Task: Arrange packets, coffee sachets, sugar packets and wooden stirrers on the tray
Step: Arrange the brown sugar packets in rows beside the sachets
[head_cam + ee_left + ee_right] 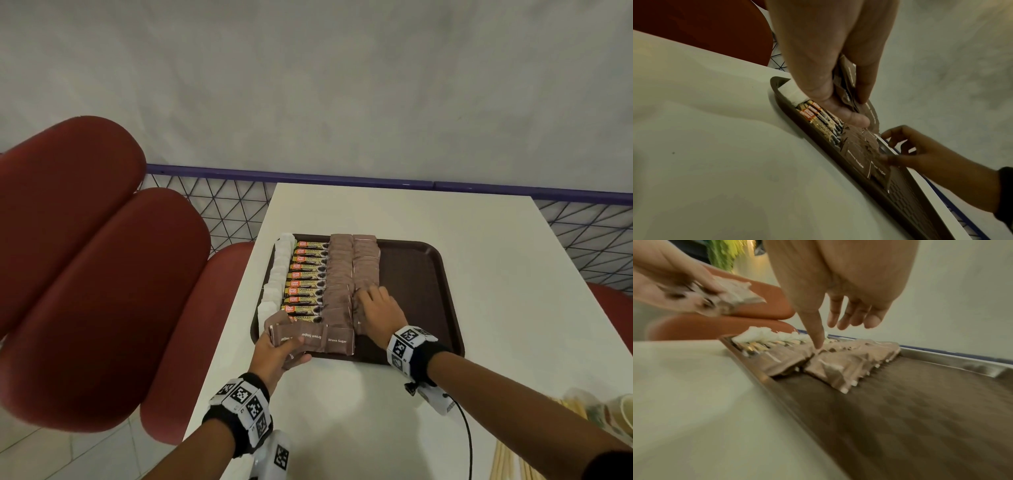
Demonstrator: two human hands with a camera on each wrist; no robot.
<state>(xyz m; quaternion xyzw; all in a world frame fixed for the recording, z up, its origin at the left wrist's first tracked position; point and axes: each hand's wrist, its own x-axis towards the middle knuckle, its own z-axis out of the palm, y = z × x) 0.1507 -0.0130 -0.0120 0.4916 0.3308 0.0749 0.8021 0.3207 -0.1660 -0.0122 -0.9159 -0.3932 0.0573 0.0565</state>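
A dark brown tray point(421, 274) lies on the white table. On its left half stand columns of white packets point(279, 270), coffee sachets point(306, 282) and two columns of brown sugar packets point(352, 263). My left hand point(284, 346) grips a fanned bundle of brown sugar packets point(322, 337) over the tray's near left corner; in the left wrist view the bundle point(847, 81) sits between thumb and fingers. My right hand point(371, 298) rests on the near end of the right sugar column. In the right wrist view its thumb presses the packets point(838, 366) and the fingers hang straight.
Wooden stirrers point(513, 459) and a crumpled wrapper with a cup point(613, 411) lie at the table's near right corner. The tray's right half point(920, 402) is bare. Red padded seats point(102, 274) stand to the left; a wire fence point(233, 205) runs behind the table.
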